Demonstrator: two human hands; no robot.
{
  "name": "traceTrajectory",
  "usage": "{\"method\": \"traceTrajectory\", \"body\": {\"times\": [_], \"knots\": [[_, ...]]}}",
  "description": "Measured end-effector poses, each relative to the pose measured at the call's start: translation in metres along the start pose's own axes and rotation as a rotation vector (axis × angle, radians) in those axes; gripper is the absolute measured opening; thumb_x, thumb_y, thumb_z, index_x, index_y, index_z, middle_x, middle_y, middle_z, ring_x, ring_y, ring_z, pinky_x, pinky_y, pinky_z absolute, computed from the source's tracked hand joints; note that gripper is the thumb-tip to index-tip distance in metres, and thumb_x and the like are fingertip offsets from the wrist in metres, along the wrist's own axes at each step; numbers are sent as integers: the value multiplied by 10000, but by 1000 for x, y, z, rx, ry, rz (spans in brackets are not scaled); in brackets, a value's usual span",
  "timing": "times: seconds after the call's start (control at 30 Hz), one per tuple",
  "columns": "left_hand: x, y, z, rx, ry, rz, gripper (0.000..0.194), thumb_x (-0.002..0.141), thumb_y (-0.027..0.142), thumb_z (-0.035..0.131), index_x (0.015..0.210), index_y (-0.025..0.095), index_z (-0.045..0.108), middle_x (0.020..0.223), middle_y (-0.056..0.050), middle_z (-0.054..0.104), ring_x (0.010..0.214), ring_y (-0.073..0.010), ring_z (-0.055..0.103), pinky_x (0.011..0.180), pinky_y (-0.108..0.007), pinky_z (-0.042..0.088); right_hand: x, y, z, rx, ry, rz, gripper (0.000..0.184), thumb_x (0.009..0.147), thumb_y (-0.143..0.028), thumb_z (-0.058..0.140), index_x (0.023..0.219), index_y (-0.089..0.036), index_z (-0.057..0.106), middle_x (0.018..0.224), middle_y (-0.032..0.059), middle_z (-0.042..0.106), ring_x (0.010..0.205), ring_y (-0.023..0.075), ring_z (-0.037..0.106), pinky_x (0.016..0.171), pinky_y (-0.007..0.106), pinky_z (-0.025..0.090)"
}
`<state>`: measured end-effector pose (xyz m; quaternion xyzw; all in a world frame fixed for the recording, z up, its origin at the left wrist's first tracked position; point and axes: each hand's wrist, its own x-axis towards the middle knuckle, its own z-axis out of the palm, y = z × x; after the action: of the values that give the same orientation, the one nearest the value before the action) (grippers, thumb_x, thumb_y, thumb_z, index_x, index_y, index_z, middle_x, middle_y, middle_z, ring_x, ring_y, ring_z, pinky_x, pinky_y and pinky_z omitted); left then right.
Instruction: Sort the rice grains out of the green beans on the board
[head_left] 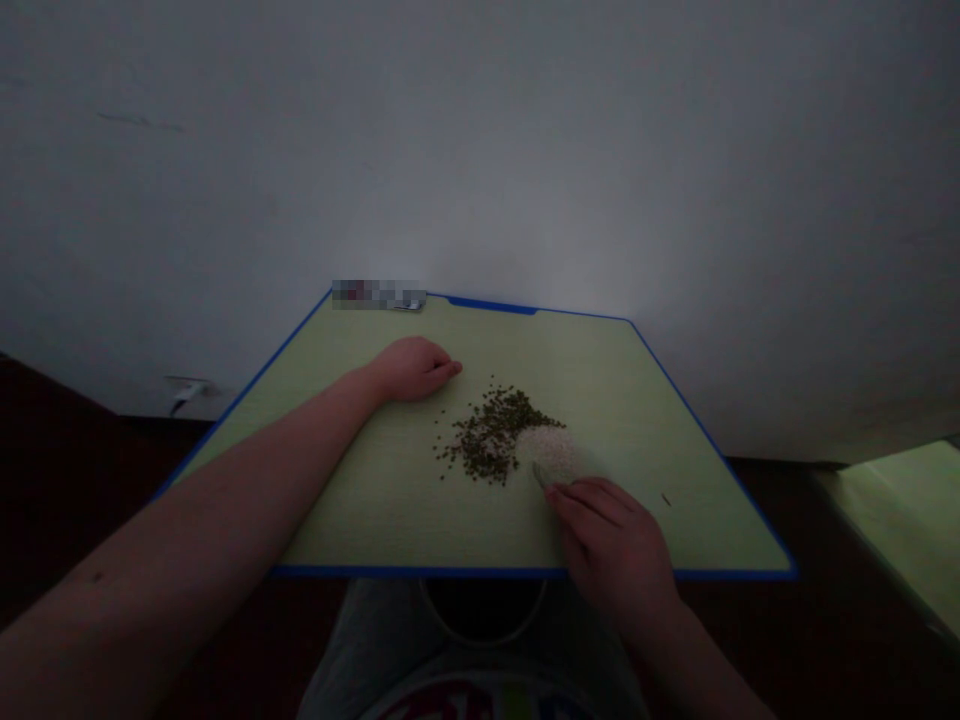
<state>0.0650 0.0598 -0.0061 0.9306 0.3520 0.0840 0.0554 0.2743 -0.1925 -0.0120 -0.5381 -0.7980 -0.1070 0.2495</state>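
Dark greenish-brown beans or seeds lie loosely scattered in the middle of the table. Against their right side is a heap of fine pale grains, like rice. My right hand pinches a small, slim, pale spoon-like piece, whose tip touches the near edge of the pale heap. My left hand rests on the tabletop beyond and left of the dark beans, fingers curled closed. What those fingers hold, if anything, is hidden.
The pale yellow-green table has a blue rim and stands against a white wall. A blurred-out flat item lies at its far left corner. A thin brown sliver lies at right. A plug sits in the wall at left.
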Motion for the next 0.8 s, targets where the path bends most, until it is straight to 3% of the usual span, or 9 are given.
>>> {"method": "traceTrajectory", "body": {"times": [0.37,0.8], "knots": [[0,2,-2,-2,-7,-1,548,808,538,242,565,158,554,534,-48,527,466,-112,351,495,-280,201,4,-10,1,21,24,-67,240,775,-117,479,932,-160,655,847,67,685,771,178,599,721,335,523],[0,0,0,14,-6,11,573,811,543,220,579,163,580,562,-57,549,487,-125,374,510,-284,201,10,4,2,134,16,36,232,779,-92,495,944,-161,643,863,62,664,785,170,580,749,327,502]]}}
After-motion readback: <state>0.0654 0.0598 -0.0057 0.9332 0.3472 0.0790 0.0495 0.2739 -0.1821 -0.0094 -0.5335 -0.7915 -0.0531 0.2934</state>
